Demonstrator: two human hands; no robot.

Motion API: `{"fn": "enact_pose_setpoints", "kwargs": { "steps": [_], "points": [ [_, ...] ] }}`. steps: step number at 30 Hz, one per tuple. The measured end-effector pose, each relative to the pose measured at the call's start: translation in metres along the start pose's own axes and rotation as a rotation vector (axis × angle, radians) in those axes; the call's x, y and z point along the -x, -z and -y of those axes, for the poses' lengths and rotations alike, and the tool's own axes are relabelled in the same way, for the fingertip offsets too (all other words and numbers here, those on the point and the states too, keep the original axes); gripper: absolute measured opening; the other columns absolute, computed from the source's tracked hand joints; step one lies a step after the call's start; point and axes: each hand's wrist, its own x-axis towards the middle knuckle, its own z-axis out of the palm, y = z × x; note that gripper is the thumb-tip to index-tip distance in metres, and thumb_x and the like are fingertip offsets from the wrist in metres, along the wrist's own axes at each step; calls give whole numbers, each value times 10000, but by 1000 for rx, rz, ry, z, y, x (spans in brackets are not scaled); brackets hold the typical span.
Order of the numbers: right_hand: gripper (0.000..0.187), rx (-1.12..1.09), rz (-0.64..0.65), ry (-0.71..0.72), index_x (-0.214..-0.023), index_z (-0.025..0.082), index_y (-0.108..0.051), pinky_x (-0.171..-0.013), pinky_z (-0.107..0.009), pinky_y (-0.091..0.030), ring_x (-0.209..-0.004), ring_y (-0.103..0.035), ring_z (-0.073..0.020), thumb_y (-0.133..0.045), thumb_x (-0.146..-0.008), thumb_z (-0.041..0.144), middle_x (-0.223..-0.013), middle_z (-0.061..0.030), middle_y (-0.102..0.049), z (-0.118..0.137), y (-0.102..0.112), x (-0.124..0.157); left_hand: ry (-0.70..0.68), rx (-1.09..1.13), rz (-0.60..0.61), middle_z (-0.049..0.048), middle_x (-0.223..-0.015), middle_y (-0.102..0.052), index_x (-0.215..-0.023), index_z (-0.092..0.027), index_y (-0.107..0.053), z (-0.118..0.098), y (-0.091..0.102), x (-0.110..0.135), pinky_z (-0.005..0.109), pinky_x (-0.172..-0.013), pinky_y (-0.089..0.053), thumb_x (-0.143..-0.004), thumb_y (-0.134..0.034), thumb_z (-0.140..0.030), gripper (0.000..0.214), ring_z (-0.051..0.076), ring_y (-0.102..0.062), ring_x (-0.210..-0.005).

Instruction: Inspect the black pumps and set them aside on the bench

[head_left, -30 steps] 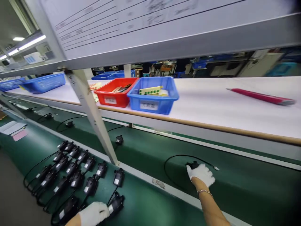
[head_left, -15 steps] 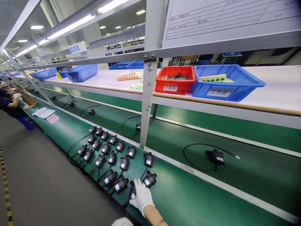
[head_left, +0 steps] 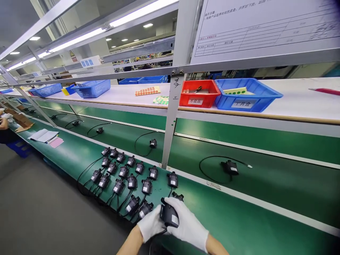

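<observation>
In front of me, over the near edge of the green bench, a small black pump with a white label is held between both gloved hands. My right hand wraps round its right side, thumb below and fingers over the top. My left hand is closed against its left side, the fingertips partly hidden behind it. A black cable hangs beneath. Just behind my right hand another pump is partly covered, and a further pump stands beyond it. Several like pumps stand in rows to the left, their cables trailing over the bench edge.
Behind the bench runs a lower green belt carrying spaced pumps, one at right. A metal post rises ahead. The shelf above holds a red bin and blue bin. An open notebook lies left, near a co-worker.
My right hand has lifted the pump off the bench edge. My left hand has come up and joined it on the pump. The view has shifted slightly.
</observation>
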Motion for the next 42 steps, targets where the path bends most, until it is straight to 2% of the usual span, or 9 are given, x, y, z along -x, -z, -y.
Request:
{"fn": "enact_pose_setpoints", "kwargs": {
  "steps": [3,6,12,16,22,28,34,39,42],
  "points": [
    [888,-17,-6,177,-1455,263,-530,-1112,-534,-457,-1293,-553,-373,-738,-593,219,-1443,-122,-571,28,68,14,30,189,318,133,-1235,-719,-1318,-182,-634,-37,-59,-4,502,-987,-512,-866,-449,-813,798,307,-683,-1069],
    [821,-112,-151,207,-1463,234,-504,-1052,-530,-521,-1242,-602,-364,-759,-684,289,-1431,-150,-577,51,122,31,12,376,343,115,-960,-779,-1226,-127,-678,-78,-111,-1,314,-616,-538,-844,-378,-877,894,207,-695,-676],
    [538,-109,-535,246,-1544,343,-385,-1133,-527,-479,-1416,-492,-317,-424,-1047,546,-1554,-90,-502,59,154,71,-118,351,507,70,-676,-727,-1043,-71,-733,-130,-165,13,266,-400,-459,-762,-369,-959,1001,170,-626,-457],
    [560,31,-644,271,-1540,352,-394,-1121,-491,-501,-1359,-553,-308,-450,-1033,584,-1493,-91,-569,67,157,84,-235,341,455,90,-958,-781,-1131,-126,-722,-136,-174,19,257,-416,-474,-789,-559,-846,813,150,-643,-523],
    [661,-28,-630,194,-1496,287,-461,-1064,-495,-548,-1307,-603,-339,-515,-966,678,-1442,-124,-614,60,139,79,-585,-161,97,120,-1483,-562,-1494,-220,-460,-138,-179,37,447,-1206,-377,-898,-575,-683,764,296,-527,-1361],
    [686,-255,-630,157,-1407,206,-547,-1083,-478,-545,-1261,-646,-351,-760,-820,493,-1400,-162,-645,56,116,65,-1081,-811,-260,172,-1554,-335,-1551,-278,-170,-123,-189,47,498,-1204,-378,-833,-714,-451,918,362,-418,-1442],
    [615,-319,-591,294,-1318,207,-611,-1031,-446,-577,-1179,-690,-327,-765,-762,421,-1325,-142,-690,71,135,74,-892,-905,-8,141,-1655,-214,-1595,-321,-41,-136,-170,76,554,-1265,-279,-687,-854,-530,1237,397,-282,-1530],
    [573,-219,-623,291,-1341,232,-583,-988,-390,-603,-1127,-721,-283,-702,-786,312,-1290,-111,-710,73,135,78,-754,-673,84,81,-1628,-329,-1550,-327,-260,-148,-165,87,503,-1295,-221,-986,-380,-677,675,297,-295,-1531],
    [552,-135,-664,294,-1313,245,-585,-921,-351,-631,-1055,-747,-254,-697,-773,247,-1217,-92,-736,73,131,78,-715,-618,13,81,-1574,-387,-1498,-310,-339,-145,-173,85,484,-1286,-247,-991,-469,-606,601,286,-332,-1501]
  ]
}}
